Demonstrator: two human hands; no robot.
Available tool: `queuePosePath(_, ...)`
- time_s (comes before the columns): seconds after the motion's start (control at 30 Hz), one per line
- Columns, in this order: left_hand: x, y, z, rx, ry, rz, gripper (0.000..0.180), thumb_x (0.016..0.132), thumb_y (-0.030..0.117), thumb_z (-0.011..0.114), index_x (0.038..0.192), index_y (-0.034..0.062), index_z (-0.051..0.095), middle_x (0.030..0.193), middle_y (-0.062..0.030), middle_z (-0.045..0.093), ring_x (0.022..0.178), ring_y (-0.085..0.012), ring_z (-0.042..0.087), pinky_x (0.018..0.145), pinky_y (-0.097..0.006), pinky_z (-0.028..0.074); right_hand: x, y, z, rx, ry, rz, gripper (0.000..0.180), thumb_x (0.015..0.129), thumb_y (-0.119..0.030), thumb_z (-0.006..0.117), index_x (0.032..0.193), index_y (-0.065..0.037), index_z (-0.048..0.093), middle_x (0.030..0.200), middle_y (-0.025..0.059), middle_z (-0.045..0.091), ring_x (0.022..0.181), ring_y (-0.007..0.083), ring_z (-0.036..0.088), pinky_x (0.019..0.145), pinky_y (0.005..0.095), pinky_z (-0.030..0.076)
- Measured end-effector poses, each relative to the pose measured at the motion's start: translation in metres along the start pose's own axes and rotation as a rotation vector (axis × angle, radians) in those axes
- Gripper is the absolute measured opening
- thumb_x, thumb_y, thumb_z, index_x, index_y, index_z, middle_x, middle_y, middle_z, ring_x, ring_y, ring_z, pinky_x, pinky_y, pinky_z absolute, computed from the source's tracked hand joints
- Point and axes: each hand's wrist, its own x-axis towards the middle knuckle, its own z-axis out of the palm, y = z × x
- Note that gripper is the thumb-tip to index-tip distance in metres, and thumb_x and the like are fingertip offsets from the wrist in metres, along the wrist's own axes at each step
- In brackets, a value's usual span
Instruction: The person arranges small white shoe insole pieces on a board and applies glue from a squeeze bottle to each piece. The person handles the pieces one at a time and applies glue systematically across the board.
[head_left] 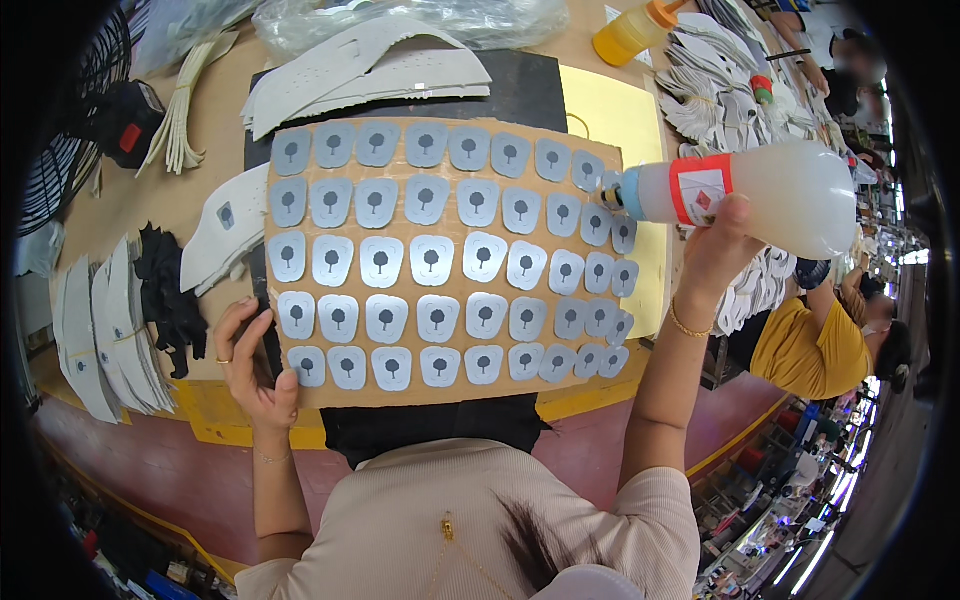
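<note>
A brown cardboard sheet (447, 271) lies before me, covered with rows of small silvery-grey patches (431, 261), each bearing a dark tree shape. My right hand (722, 248) grips a translucent plastic bottle (795, 195) of whitish liquid, with a red-edged label and a blue collar. The bottle is tipped on its side, its nozzle (610, 195) pointing left over the patches at the sheet's upper right. At the sheet's lower left edge is my left hand (255, 370), fingers apart, thumb against the edge. Whether the nozzle touches a patch I cannot tell.
White cut pieces (370, 75) lie behind the sheet on a black board (525, 90). More pieces (125, 330) and black scraps (165, 290) are at left. A yellow sheet (635, 110), a bottle of orange liquid (630, 35) and bundled pieces (715, 90) occupy the right. Other people sit beyond.
</note>
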Motion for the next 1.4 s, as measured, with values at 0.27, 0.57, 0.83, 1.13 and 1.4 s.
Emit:
queuePosePath(0.27, 0.0, 0.0, -0.001, -0.005, -0.01, -0.001, 0.059, 0.082, 0.05, 0.055, 0.11, -0.0023, 0.058, 0.117, -0.0169, 0.048, 0.113, -0.0314, 0.045, 0.097, -0.042, 0.033, -0.004, -0.015, 0.026, 0.013, -0.054, 0.002, 0.048, 0.072, -0.031, 0.079, 0.1, 0.0, 0.055, 0.091, 0.0053, 0.059, 0.08, 0.0142, 0.056, 0.074, 0.0274, 0.046)
queuePosePath(0.57, -0.001, -0.001, -0.001, -0.008, -0.009, -0.001, 0.06, 0.082, 0.051, 0.055, 0.11, -0.002, 0.058, 0.117, -0.0166, 0.047, 0.113, -0.0314, 0.045, 0.097, -0.042, 0.033, 0.004, -0.005, 0.009, 0.305, 0.008, 0.159, 0.05, 0.079, -0.035, 0.071, 0.107, 0.0, 0.049, 0.097, 0.0048, 0.054, 0.084, 0.0121, 0.053, 0.076, 0.0264, 0.045)
queuePosePath(0.83, -0.001, 0.0, 0.0, -0.006, -0.008, -0.009, 0.061, 0.082, 0.051, 0.054, 0.11, -0.0023, 0.058, 0.117, -0.0169, 0.048, 0.113, -0.0316, 0.045, 0.097, -0.042, 0.033, -0.003, -0.009, 0.0, -0.008, 0.013, 0.033, 0.053, 0.073, -0.034, 0.076, 0.104, 0.0, 0.051, 0.096, 0.006, 0.056, 0.085, 0.0143, 0.056, 0.078, 0.0273, 0.046)
queuePosePath(1.13, -0.001, -0.002, -0.001, 0.004, -0.006, -0.003, 0.059, 0.082, 0.05, 0.055, 0.11, -0.002, 0.058, 0.117, -0.017, 0.048, 0.112, -0.0317, 0.045, 0.097, -0.042, 0.033, -0.008, -0.021, 0.013, -0.049, -0.071, 0.045, 0.046, 0.07, -0.025, 0.08, 0.099, 0.0, 0.054, 0.093, 0.006, 0.059, 0.076, 0.0132, 0.059, 0.071, 0.0273, 0.049)
queuePosePath(1.4, -0.001, -0.001, -0.001, 0.009, -0.011, -0.005, 0.06, 0.082, 0.051, 0.054, 0.11, -0.002, 0.058, 0.116, -0.0171, 0.048, 0.112, -0.0315, 0.045, 0.096, -0.042, 0.034, -0.001, -0.008, -0.004, 0.134, 0.049, 0.015, 0.062, 0.076, -0.043, 0.07, 0.113, 0.0, 0.044, 0.101, 0.0065, 0.056, 0.09, 0.0163, 0.06, 0.08, 0.0332, 0.053)
